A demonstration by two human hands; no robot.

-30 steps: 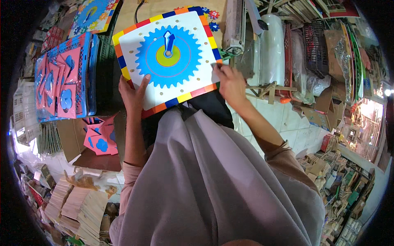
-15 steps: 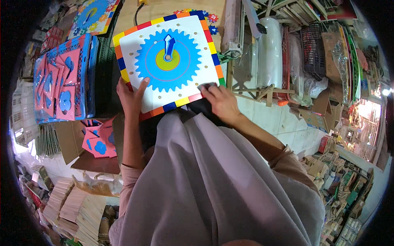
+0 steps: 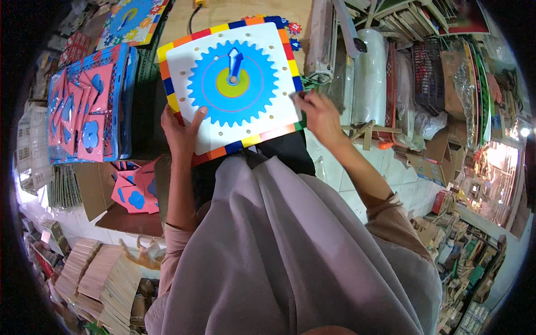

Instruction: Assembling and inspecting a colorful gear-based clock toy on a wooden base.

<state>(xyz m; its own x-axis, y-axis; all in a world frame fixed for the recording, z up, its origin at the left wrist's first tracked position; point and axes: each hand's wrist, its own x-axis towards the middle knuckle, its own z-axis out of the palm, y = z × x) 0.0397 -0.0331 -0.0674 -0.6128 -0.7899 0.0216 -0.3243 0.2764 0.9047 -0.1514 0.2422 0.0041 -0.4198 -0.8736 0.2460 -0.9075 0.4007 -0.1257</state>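
Observation:
A square wooden clock board (image 3: pixel 184 125) with a border of coloured blocks lies tilted in front of me, its near edge over my lap. On its white face sits a large blue gear disc (image 3: pixel 212 103) with a yellow-green centre. Two clock hands (image 3: pixel 235 64), blue and white, nearly overlap and point to the far edge. My left hand (image 3: pixel 181 131) grips the board's left side, thumb on the face and fingers beneath. At the right edge, my right hand (image 3: pixel 321 116) has its fingers pinched against the border; whatever is between them is too small to make out.
Small red and blue gear pieces (image 3: pixel 294 28) lie beyond the board on the wooden table (image 3: pixel 268 8). Left stands a blue crate (image 3: pixel 120 106) of pink packs, above a cardboard box (image 3: pixel 131 223). A cat (image 3: pixel 144 255) is on the floor. Rolled plastic (image 3: pixel 370 78) stands right.
My right hand has moved from the board's near right corner up along its right edge. My left hand keeps its hold. The cat has shifted its pose.

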